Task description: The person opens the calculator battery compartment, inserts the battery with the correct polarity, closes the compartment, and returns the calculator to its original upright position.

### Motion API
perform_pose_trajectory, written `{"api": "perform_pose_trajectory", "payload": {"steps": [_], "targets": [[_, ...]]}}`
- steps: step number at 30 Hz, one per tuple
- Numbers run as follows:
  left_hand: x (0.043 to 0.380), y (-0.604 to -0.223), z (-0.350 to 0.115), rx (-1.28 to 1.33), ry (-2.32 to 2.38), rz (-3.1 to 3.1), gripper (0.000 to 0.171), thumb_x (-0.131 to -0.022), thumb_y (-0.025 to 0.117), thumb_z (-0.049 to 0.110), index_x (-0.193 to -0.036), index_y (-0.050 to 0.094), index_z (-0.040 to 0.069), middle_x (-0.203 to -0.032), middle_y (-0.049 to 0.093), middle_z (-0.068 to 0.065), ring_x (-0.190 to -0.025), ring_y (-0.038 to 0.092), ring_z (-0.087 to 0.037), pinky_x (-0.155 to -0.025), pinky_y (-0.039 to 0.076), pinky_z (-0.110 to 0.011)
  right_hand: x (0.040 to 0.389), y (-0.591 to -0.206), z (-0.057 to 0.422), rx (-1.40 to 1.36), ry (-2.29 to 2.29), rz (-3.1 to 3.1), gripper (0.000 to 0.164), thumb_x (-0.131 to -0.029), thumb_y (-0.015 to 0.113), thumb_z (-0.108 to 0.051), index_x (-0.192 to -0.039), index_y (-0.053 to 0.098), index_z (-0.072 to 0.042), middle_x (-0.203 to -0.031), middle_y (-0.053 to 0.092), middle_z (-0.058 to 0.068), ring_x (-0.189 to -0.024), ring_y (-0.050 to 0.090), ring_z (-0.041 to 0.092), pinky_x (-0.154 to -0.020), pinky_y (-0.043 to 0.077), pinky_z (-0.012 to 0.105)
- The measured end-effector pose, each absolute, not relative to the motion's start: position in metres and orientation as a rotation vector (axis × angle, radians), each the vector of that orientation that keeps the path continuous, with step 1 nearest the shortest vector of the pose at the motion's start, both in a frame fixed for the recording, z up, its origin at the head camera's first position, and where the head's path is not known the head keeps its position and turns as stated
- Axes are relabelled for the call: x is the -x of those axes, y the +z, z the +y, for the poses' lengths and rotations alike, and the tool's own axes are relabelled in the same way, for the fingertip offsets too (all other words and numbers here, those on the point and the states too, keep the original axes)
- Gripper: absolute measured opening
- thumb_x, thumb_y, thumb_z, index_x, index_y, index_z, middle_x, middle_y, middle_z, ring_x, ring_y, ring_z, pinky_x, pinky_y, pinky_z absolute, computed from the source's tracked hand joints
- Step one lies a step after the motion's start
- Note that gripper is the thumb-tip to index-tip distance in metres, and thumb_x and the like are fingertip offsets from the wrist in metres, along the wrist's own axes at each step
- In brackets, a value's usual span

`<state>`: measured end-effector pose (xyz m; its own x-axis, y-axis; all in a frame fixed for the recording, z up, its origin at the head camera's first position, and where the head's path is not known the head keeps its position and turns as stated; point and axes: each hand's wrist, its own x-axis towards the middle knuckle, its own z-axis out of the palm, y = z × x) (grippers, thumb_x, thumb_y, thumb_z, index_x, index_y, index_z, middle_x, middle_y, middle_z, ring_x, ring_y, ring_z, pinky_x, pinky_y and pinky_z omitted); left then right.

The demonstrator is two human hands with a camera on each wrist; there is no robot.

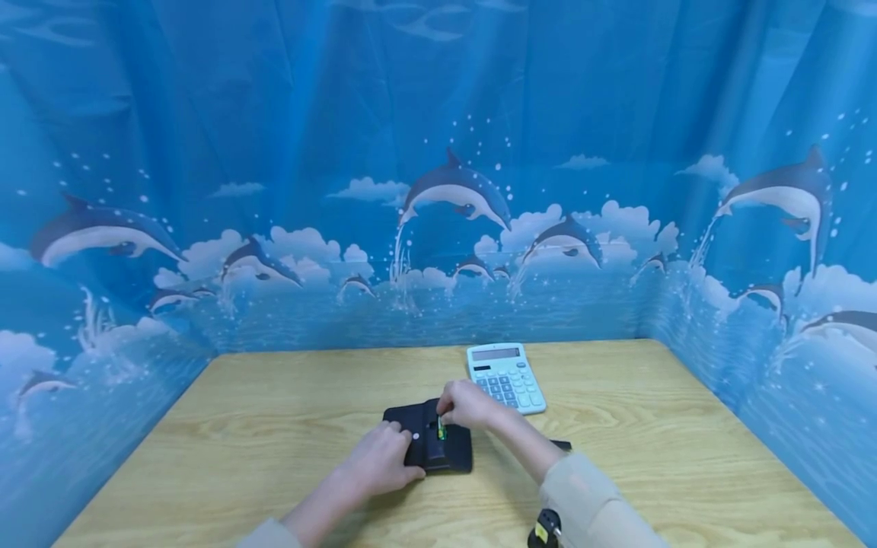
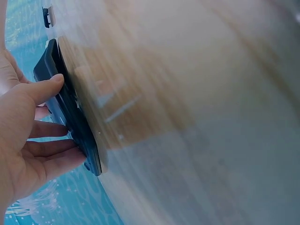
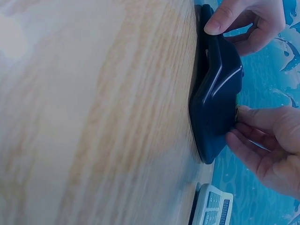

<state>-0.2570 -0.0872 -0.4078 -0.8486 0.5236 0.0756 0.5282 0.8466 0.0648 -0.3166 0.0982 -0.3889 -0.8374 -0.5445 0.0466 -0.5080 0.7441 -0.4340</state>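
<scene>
A flat black device [image 1: 455, 459] with a raised wedge-shaped back and an open battery slot lies on the wooden table, in front of me. My left hand [image 1: 387, 460] holds its left part, thumb at the near edge and fingers over the top; the left wrist view shows the thumb [image 2: 55, 80] on the black casing [image 2: 70, 105]. Above the slot, my right hand [image 1: 467, 405] pinches a small green battery [image 1: 441, 430], which stands partly in the slot. In the right wrist view the right fingertips [image 3: 241, 115] meet the casing's [image 3: 220, 93] raised side, mostly hiding the battery.
A light blue calculator [image 1: 507, 378] lies behind the right hand. A small black piece [image 1: 562, 444] sits on the table [image 1: 658, 426], partly behind the right forearm. Near the right sleeve is a dark object with a yellow patch [image 1: 544, 530]. A dolphin-printed blue curtain [image 1: 438, 304] surrounds the table.
</scene>
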Motion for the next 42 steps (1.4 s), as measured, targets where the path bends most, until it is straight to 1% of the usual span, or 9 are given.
{"api": "perform_pose_trajectory", "payload": {"steps": [9, 16, 21, 25, 32, 42], "targets": [[0.257, -0.408, -0.087, 0.845, -0.134, -2.967, 0.052, -0.073, 0.074, 0.047, -0.094, 0.065, 0.000, -0.079, 0.054, -0.007, -0.071, 0.049, -0.016, -0.064, 0.045, -0.030, 0.314, -0.387, 0.096, 0.829, -0.671, 2.863, 0.009, -0.078, 0.071, -0.004, -0.087, 0.072, -0.004, -0.084, 0.061, 0.001, -0.078, 0.057, 0.015, -0.069, 0.048, 0.026], [0.257, -0.408, -0.087, 0.836, -0.131, -2.949, 0.052, -0.072, 0.074, 0.046, -0.094, 0.065, 0.000, -0.080, 0.055, -0.008, -0.072, 0.050, -0.017, -0.065, 0.046, -0.031, 0.316, -0.385, 0.094, 0.820, -0.623, 2.865, 0.009, -0.078, 0.071, -0.004, -0.087, 0.072, -0.005, -0.082, 0.065, 0.001, -0.078, 0.060, 0.015, -0.069, 0.049, 0.026], [0.257, -0.407, -0.086, 0.843, -0.131, -2.954, 0.052, -0.073, 0.074, 0.046, -0.095, 0.065, 0.000, -0.080, 0.054, -0.007, -0.072, 0.050, -0.017, -0.065, 0.046, -0.031, 0.316, -0.384, 0.096, 0.808, -0.625, 2.845, 0.010, -0.078, 0.071, -0.004, -0.088, 0.072, -0.004, -0.083, 0.066, 0.002, -0.077, 0.060, 0.014, -0.068, 0.049, 0.025], [0.256, -0.407, -0.087, 0.867, -0.127, -2.954, 0.051, -0.074, 0.073, 0.047, -0.094, 0.065, 0.000, -0.079, 0.054, -0.007, -0.071, 0.049, -0.017, -0.064, 0.046, -0.031, 0.316, -0.385, 0.099, 0.829, -0.652, 2.816, 0.010, -0.080, 0.069, -0.004, -0.090, 0.072, -0.003, -0.084, 0.067, 0.004, -0.077, 0.061, 0.014, -0.067, 0.049, 0.025], [0.254, -0.410, -0.089, 0.881, -0.141, -2.892, 0.051, -0.072, 0.075, 0.046, -0.091, 0.065, 0.000, -0.078, 0.053, -0.007, -0.071, 0.048, -0.017, -0.064, 0.045, -0.031, 0.317, -0.384, 0.109, 0.810, -0.725, 2.740, 0.013, -0.085, 0.065, -0.007, -0.096, 0.070, -0.003, -0.092, 0.068, 0.005, -0.086, 0.062, 0.018, -0.074, 0.050, 0.029], [0.253, -0.412, -0.094, 0.887, -0.196, -2.858, 0.047, -0.072, 0.075, 0.042, -0.091, 0.065, 0.001, -0.078, 0.050, -0.003, -0.070, 0.046, -0.015, -0.063, 0.046, -0.031, 0.315, -0.378, 0.121, 0.847, -0.734, 2.735, 0.013, -0.087, 0.063, -0.009, -0.096, 0.069, -0.004, -0.093, 0.067, 0.005, -0.086, 0.061, 0.018, -0.074, 0.049, 0.031]]}}
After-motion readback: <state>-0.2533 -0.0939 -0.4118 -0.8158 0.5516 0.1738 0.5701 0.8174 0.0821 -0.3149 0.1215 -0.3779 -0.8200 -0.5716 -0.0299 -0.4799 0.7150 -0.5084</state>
